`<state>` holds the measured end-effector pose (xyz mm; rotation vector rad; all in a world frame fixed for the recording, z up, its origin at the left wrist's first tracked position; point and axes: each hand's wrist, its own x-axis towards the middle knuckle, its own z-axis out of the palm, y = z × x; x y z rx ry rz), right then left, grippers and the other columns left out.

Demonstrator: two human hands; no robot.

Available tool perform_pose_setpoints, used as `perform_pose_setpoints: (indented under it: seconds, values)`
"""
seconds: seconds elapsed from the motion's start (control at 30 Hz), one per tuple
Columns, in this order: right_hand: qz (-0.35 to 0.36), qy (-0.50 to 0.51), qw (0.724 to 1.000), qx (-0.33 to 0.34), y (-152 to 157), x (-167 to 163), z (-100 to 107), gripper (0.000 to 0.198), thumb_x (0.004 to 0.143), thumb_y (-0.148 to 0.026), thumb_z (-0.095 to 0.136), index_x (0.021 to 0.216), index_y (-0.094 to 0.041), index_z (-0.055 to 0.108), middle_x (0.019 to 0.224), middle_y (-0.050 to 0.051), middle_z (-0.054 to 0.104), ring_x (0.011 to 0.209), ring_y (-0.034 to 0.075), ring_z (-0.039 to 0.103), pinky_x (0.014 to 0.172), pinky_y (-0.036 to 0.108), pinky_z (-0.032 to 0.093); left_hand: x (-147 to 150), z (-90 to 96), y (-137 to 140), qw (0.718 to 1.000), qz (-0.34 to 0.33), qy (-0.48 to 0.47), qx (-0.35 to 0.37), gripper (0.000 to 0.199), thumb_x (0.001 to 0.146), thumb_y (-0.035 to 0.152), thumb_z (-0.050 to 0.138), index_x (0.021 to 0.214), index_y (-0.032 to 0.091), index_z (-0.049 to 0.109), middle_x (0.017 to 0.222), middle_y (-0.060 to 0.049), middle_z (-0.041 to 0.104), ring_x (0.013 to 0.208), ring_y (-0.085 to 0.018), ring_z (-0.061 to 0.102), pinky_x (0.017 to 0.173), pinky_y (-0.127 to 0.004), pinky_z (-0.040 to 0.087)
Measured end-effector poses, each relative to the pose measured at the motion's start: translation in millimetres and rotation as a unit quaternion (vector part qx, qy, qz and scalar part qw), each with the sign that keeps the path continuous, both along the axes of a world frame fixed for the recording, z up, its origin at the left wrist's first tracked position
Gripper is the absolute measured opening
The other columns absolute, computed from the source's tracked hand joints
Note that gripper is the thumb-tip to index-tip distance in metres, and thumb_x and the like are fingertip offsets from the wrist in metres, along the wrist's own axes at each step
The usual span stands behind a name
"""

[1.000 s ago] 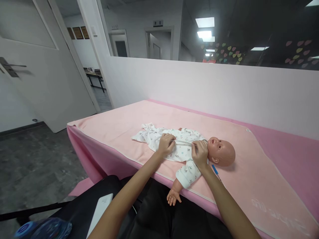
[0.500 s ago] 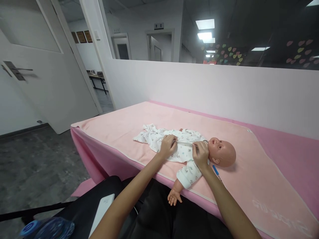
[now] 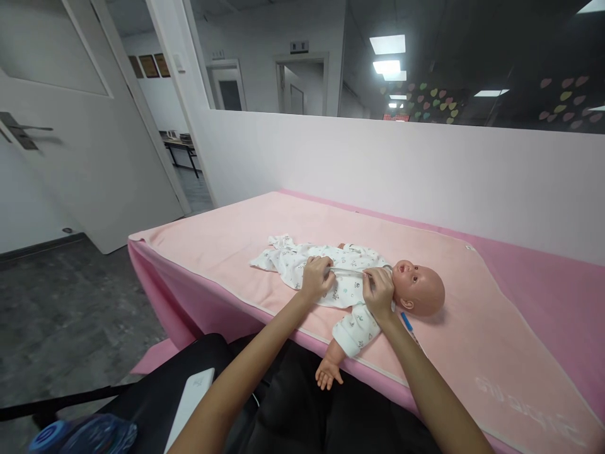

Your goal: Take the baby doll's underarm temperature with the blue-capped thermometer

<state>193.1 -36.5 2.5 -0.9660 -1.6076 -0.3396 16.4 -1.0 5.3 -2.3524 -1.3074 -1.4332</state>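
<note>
A baby doll (image 3: 423,289) lies on its back, its head to the right, in a white patterned baby outfit (image 3: 347,291). My left hand (image 3: 317,277) is closed over the middle of the outfit. My right hand (image 3: 378,290) is closed in a pinch near the doll's neck. Between them runs a narrow white strip (image 3: 347,272), pulled straight across the doll's front. I cannot tell whether it is the outfit's own edge or a separate band. The doll's near arm (image 3: 329,366) hangs over the table edge, palm up.
A pink mat (image 3: 227,233) covers the table. A thin blue-capped item (image 3: 407,321) lies beside my right forearm. On a black seat at lower left are a white flat device (image 3: 191,403) and a blue-capped bottle (image 3: 85,435). A white wall (image 3: 401,164) stands behind the table.
The view has shifted slightly. My hands keep their hold and the strip stays stretched between them; the doll has not visibly moved.
</note>
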Motion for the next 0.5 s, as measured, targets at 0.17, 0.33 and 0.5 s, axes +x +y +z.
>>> perform_pose_setpoints:
  seconds: [0.17,0.33,0.5]
  values:
    - [-0.001,-0.002,1.000,-0.002,-0.6,0.0,0.6,0.013,0.082,-0.013,0.045,0.074,-0.019,0.054,0.070,0.003,0.060,0.069,0.017,0.052,0.067,0.031,0.039,0.9,0.1,0.0,1.000,0.001,0.001,-0.002,0.004,0.065,0.018,0.038,0.067,0.020,0.040,0.058,0.001,0.045,0.057,-0.016,0.040,0.067,-0.032,0.033]
    - [0.000,-0.005,1.000,-0.002,-0.8,-0.4,1.0,0.014,0.082,-0.013,0.045,0.074,-0.019,0.054,0.069,0.003,0.060,0.069,0.017,0.052,0.066,0.031,0.039,1.4,-0.8,1.1,1.000,0.000,0.004,0.001,0.006,0.065,0.017,0.038,0.069,0.020,0.040,0.059,0.001,0.047,0.057,-0.016,0.042,0.068,-0.033,0.033]
    - [-0.003,-0.005,1.000,-0.005,-0.3,-0.4,0.3,0.014,0.082,-0.014,0.044,0.074,-0.020,0.054,0.069,0.003,0.060,0.069,0.017,0.052,0.067,0.032,0.039,1.4,-2.7,2.3,1.000,0.002,0.003,0.005,0.006,0.066,0.017,0.039,0.070,0.020,0.042,0.061,0.000,0.051,0.058,-0.016,0.044,0.068,-0.032,0.034]
